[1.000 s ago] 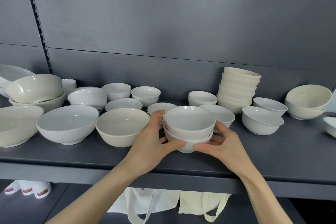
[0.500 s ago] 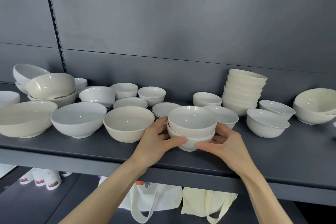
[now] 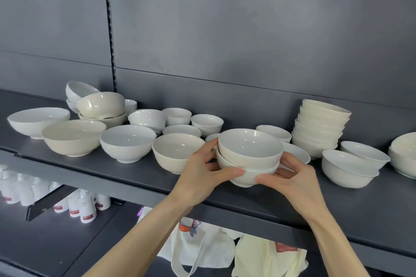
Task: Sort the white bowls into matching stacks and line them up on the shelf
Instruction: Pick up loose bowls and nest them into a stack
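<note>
Two-bowl stack (image 3: 249, 155) barely shifted — left hand (image 3: 198, 177), right hand (image 3: 295, 182) around it, perhaps lifted.

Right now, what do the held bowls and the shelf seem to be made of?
Held bowls: likely glazed ceramic, glossy white with sharp light glints; melamine can't be ruled out. Shelf: probably painted metal, matte dark grey, thin flat edge.

A grey back panel (image 3: 247, 29) carries a black slotted rail (image 3: 110, 40) running upright. On the lower shelf (image 3: 56, 243), white bottles (image 3: 85, 207) with red labels stand at the left. Further right are a white tote bag (image 3: 202, 245) with an orange print and a cream bag (image 3: 265, 258).
</note>
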Motion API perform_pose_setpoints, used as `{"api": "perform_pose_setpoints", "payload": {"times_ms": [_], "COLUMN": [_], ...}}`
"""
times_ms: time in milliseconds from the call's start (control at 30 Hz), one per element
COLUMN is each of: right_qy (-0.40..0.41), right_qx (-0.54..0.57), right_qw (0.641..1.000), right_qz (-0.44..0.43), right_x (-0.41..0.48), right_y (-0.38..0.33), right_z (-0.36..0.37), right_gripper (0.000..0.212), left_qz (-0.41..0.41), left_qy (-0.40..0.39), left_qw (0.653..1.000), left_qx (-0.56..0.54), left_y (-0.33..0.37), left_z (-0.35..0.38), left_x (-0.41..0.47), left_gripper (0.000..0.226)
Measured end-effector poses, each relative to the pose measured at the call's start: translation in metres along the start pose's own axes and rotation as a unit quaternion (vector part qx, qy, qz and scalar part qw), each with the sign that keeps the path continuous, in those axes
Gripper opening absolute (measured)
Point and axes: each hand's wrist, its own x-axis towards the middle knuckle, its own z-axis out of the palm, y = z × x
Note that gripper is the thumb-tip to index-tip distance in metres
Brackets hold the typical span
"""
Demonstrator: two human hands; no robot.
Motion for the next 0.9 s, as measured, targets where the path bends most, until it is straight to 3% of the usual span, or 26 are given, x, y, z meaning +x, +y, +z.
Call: {"api": "perform_pose_setpoints", "payload": {"times_ms": [300, 600, 900], "right_qy": [-0.042, -0.092, -0.095], "right_qx": [0.021, 0.036, 0.022], "right_qw": [0.998, 0.994, 0.995], "right_qz": [-0.034, -0.047, -0.014], "right_x": [0.019, 0.047, 0.072], "right_y": [-0.037, -0.066, -0.078], "right_z": [0.035, 0.127, 0.226], "right_gripper": [0.058, 0.066, 0.058], "left_qz": [0.039, 0.058, 0.036], "left_qy": [0.043, 0.099, 0.076], "left_qw": [0.998, 0.992, 0.994], "left_qx": [0.013, 0.057, 0.063], "left_y": [0.033, 0.054, 0.048], "left_z": [-0.04, -0.136, -0.245], "left_x": [-0.007, -0.012, 0.009], "left_gripper": [0.061, 0.062, 0.056]}}
